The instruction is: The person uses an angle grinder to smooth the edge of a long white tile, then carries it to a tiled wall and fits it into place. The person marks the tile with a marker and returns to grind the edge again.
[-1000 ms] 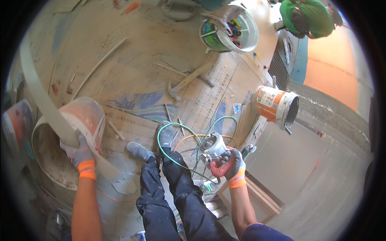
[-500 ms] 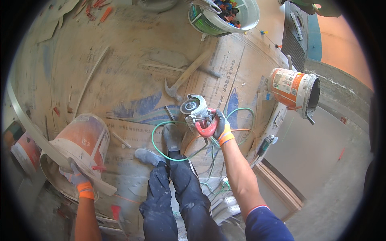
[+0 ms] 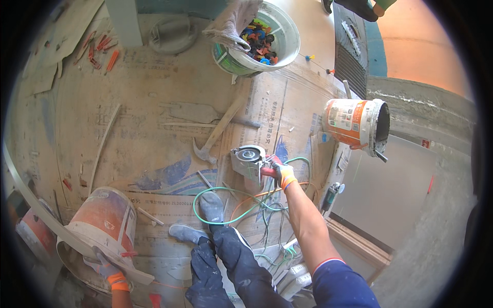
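In my right hand, closed round its red handle, is a handheld disc cutter with a round blade and metal guard. I cannot tell whether the cutter touches the floor. My left hand, at the lower left, grips a long, narrow pale strip near its near end. The strip slants across a tipped orange-and-white bucket and curves off toward the left rim. Both hands wear grey gloves with orange cuffs. A green cable loops below the cutter, over one shoe.
A hammer and a trowel lie ahead on the covered floor. Farther off stands a bucket of coloured clips. To the right are a tipped bucket and a green power tool. Another person's foot shows at top right.
The view has shifted, so floor things appear lower and farther left. My right hand has moved the cutter forward over the floor and turned it. My left hand keeps hold of the strip.
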A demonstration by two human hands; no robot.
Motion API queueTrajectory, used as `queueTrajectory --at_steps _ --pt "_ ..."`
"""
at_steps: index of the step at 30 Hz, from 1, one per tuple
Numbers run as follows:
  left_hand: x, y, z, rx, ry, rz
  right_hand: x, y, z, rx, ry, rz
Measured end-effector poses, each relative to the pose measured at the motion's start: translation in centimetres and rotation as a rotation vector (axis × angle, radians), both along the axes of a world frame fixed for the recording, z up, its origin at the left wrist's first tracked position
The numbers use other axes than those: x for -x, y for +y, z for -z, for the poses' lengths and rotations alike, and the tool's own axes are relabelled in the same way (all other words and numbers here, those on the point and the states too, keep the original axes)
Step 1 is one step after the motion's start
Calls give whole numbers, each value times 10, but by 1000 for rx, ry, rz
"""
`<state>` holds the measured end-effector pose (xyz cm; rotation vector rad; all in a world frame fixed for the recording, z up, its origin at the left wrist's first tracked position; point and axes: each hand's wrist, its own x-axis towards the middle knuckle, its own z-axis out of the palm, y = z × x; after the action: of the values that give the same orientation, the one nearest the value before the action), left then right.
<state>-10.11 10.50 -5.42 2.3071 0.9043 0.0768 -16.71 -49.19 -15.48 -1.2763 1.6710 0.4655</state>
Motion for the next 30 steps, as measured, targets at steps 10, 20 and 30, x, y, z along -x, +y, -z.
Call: queueTrajectory --at_steps 10,20,30 --pt "1 -11 -16 -9 112 17 47 -37 80 277 -110 -143" --pt "-17 -94 -32 185 40 -105 -30 138 -37 277 -364 -757" --pt "-30 -120 -34 175 309 -141 -47 369 -119 -739 -24 -1285"
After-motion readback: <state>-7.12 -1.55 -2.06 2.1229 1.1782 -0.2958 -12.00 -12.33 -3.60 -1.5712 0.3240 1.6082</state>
